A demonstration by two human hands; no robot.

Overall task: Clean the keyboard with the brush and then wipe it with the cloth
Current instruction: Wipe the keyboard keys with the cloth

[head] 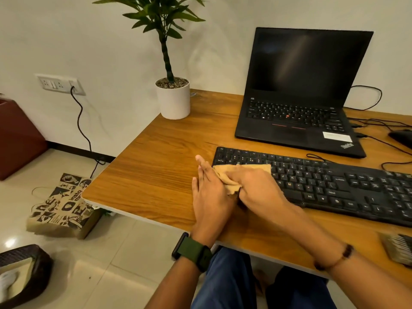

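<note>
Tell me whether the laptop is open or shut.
Open: the laptop's dark screen stands upright behind its exposed keys.

Keyboard: black, full-size, lying flat near the front edge of the surface, its left end towards the middle of that edge, its right end running out of view at the right.

Cloth: tan, crumpled, lying on the left end of the keyboard, covering several keys; part of it hangs bunched over the keyboard's front left corner.

Brush: flat, pale bristles, dark ferrule, lying at the front right of the surface, just in front of the keyboard, partly cut off.
</note>
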